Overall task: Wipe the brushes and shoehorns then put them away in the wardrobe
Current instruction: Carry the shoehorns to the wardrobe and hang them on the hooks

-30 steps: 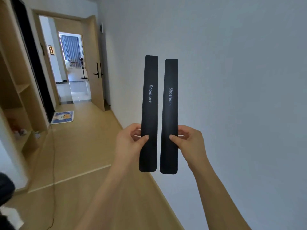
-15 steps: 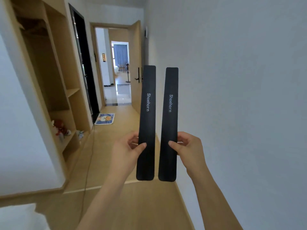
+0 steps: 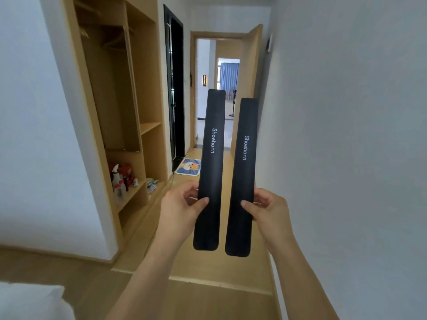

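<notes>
Holding one shoehorn in each hand, the person stands in the corridor and faces the far door. The left hand (image 3: 182,211) pinches the left shoehorn (image 3: 211,167) low on its length, thumb on the front and the other fingers behind. The right hand (image 3: 269,212) grips the right shoehorn (image 3: 243,174) in the same way. Both shoehorns stand nearly upright, side by side, close but with a thin gap, so they do not touch. The right one sits a little lower.

The step now, I judge, is to carry them to the wardrobe (image 3: 138,112), which is open on the left with bare shelves in the upper part and a spray bottle (image 3: 117,183) on a low shelf. To do it well, the person should turn left, keep the long pieces vertical so the tips do not strike the wardrobe frame, and lay them flat on a free shelf, one after the other. The grip is near the lower end, so the tops can swing; a slow turn is safer. No cloth is visible, so I cannot tell if the wiping is finished.

Compared with half a second ago, the view has turned more to the left: the wardrobe now fills much more of the left side and the door sits nearer the middle. The hands hold the shoehorns as before, and the gap between them looks slightly wider.
</notes>
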Available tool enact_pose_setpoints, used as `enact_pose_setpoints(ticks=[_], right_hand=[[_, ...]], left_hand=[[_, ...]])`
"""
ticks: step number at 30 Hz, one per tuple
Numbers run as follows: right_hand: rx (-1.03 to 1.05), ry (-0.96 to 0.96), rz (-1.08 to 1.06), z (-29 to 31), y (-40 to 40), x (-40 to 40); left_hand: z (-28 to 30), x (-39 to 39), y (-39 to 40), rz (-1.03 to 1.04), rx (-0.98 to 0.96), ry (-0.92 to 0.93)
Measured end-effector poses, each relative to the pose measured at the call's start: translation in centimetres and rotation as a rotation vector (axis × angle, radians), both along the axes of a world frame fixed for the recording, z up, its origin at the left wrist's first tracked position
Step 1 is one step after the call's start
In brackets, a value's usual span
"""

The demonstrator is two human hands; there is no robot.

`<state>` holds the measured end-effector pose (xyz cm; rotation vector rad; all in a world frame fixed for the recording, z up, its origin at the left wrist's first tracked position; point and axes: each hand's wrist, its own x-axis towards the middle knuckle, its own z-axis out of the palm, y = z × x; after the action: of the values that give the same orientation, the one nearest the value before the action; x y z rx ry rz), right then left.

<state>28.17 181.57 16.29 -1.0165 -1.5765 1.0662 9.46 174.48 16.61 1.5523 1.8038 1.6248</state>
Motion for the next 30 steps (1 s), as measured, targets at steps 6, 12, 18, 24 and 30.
enact_pose_setpoints(ticks=[6, 12, 18, 24, 30], right_hand=[[0.011, -0.033, -0.02, -1.1, 11.3, -3.6], [0.023, -0.036, -0.048, -0.1, 25.0, -8.9], [0.011, -0.011, -0.035, -0.3, 37.6, -15.0], [0.012, 0.006, -0.006, -1.4, 48.5, -19.5], [0.032, 0.059, 0.084, -2.0, 61.1, -24.4]], left_hand=[[-2.0, -3.5, 11.6, 0.002, 0.004, -0.03], [-1.3, -8.8, 25.9, -0.039, 0.016, -0.053], [0.2, -13.7, 38.2, -0.057, 0.012, -0.053], [-1.2, -18.0, 48.5, -0.021, -0.007, -0.028], [-2.5, -22.4, 59.7, 0.066, -0.001, -0.015]])
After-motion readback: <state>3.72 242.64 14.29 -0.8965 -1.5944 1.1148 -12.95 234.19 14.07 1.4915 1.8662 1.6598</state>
